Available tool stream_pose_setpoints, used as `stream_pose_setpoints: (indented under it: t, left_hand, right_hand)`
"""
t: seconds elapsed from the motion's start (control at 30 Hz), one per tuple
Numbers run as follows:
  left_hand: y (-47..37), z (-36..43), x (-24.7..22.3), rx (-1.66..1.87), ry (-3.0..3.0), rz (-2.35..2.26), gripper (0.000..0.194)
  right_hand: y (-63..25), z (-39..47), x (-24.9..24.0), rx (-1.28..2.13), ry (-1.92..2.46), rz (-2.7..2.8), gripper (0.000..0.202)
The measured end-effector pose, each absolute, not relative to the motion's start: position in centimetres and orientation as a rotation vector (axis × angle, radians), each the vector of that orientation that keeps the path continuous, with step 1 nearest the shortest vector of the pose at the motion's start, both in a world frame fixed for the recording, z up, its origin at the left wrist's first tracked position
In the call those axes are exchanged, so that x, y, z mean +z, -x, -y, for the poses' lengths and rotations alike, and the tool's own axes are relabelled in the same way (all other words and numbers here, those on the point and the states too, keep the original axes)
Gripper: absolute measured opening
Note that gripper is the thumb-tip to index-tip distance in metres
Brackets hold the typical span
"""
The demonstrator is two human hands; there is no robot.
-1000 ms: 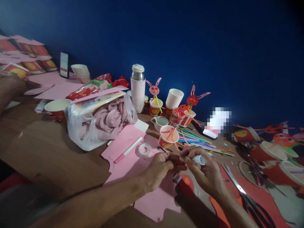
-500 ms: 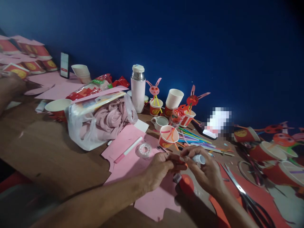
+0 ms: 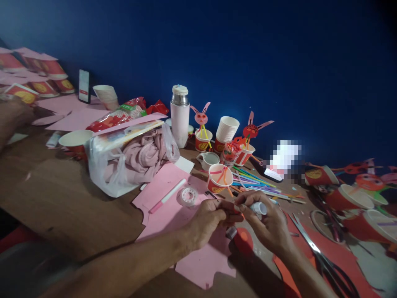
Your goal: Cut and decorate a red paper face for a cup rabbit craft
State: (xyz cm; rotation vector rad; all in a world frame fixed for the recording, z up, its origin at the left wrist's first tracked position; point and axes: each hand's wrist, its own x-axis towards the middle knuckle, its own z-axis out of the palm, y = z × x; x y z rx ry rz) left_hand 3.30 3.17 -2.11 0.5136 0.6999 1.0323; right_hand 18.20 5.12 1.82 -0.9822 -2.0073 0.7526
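My right hand [image 3: 269, 217] is closed around a white glue stick [image 3: 259, 208], its open round end facing right. Close against it, my left hand [image 3: 209, 219] pinches a small orange piece, mostly hidden by the fingers. Under the hands lie a small cylindrical cap [image 3: 231, 232] and a red paper round [image 3: 244, 242]. Pink paper [image 3: 195, 265] with cut edges spreads below my left arm, and a roll of clear tape [image 3: 188, 196] and a pink-and-white marker [image 3: 167, 195] rest on it. A paper cup [image 3: 214, 184] with pipe cleaners stands just beyond my fingers.
Scissors [image 3: 313, 244] lie on red paper [image 3: 336, 256] at the right. Behind are coloured sticks [image 3: 257, 182], a cup stack [image 3: 228, 129], a thermos [image 3: 180, 120] and a plastic bag [image 3: 108, 174] with pink cloth. Another person's hand [image 3: 15, 116] holds a cup at the left.
Both hands stay almost in place, still close together around the glue stick and the small orange piece. The view has shifted very slightly.
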Motion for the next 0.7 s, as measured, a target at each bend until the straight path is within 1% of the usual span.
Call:
stream_pose_setpoints:
  t: [0.23,0.4,0.7]
  left_hand:
    - [-3.2,-3.3,-2.3,1.05,-0.536,-0.705,0.024]
    - [-3.4,-3.3,-2.2,1.042,-0.527,-0.714,0.027]
    - [-3.3,-2.9,-1.0,1.019,-0.605,-0.728,0.025]
  right_hand:
    - [-18.1,-4.9,1.9,0.803,0.98,1.981,0.013]
    - [-17.9,-4.8,1.9,0.923,0.992,1.843,0.011]
    - [-17.4,-4.9,2.9,1.071,0.983,1.597,0.012]
